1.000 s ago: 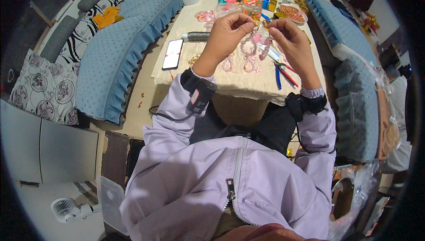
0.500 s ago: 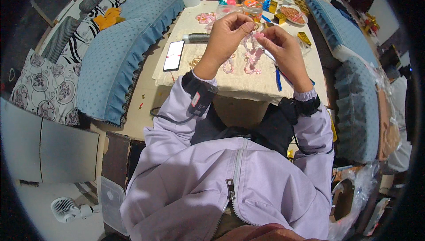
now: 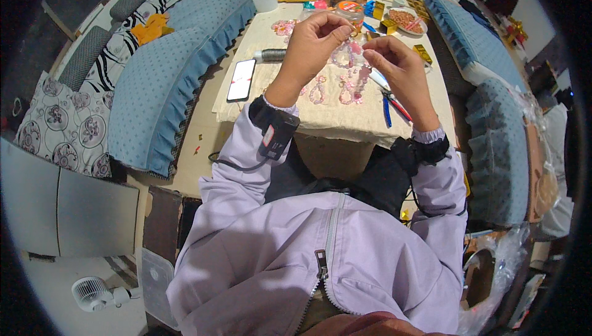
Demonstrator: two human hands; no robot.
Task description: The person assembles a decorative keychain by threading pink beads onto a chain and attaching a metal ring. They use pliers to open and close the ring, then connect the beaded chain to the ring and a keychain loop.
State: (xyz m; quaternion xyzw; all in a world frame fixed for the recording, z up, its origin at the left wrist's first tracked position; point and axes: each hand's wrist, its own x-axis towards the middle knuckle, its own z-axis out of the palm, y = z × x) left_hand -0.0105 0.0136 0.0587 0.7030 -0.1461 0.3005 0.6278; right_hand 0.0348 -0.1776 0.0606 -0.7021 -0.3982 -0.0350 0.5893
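Blue-covered sofas (image 3: 179, 52) flank a cloth-topped table (image 3: 345, 125) where a person in a lilac jacket handles a pink bead strand (image 3: 340, 60), raised above the cloth. With the strand as clock centre, a spool of dark wire (image 3: 271, 55) lies at 9 o'clock, a beaded loop (image 3: 317, 91) at 7, pliers (image 3: 387, 113) between 4 and 5 and a lidded jar (image 3: 349, 8) at 12. Left hand (image 3: 313, 43) fingertips meet in a pinch at the strand's top; the right hand (image 3: 398, 65) curls at 3 o'clock, thumb and forefinger nearly together, their hold impossible to tell. Good work here likely calls for a steady left pinch and small right-hand movements, lest the beads swing or tangle.
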